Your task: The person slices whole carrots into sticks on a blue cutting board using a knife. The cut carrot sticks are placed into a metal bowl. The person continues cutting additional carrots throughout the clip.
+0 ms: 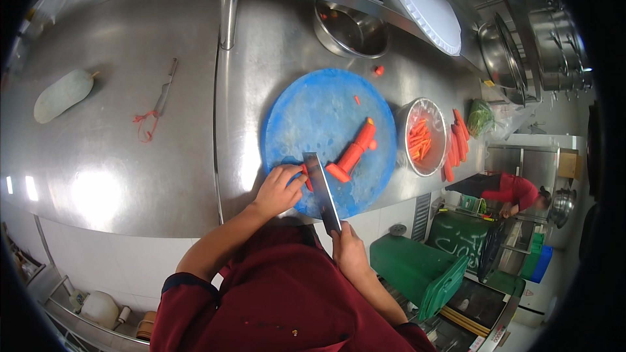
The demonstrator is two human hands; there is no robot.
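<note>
A round blue cutting board [313,107] lies on the steel counter. At its lower left, my left hand [281,190] presses its fingertips on a piece of peeled carrot [307,177]. My right hand [351,252] grips the handle of a cleaver [323,190], whose blade stands beside that piece over the board. Right of the blade lie thick cut lengths of carrot [355,149], with a small slice beside them and a small bit farther up. A steel bowl lined with clear plastic [446,142] stands right of the board and holds carrot sticks [418,141].
Whole peeled carrots [457,144] and bagged greens [480,118] lie at the right. A steel basin [349,34] and a carrot end [379,70] are behind the board. A pale gourd [64,96] and a thin tool with red string [164,93] lie left. Another person [521,190] bends beyond green bins.
</note>
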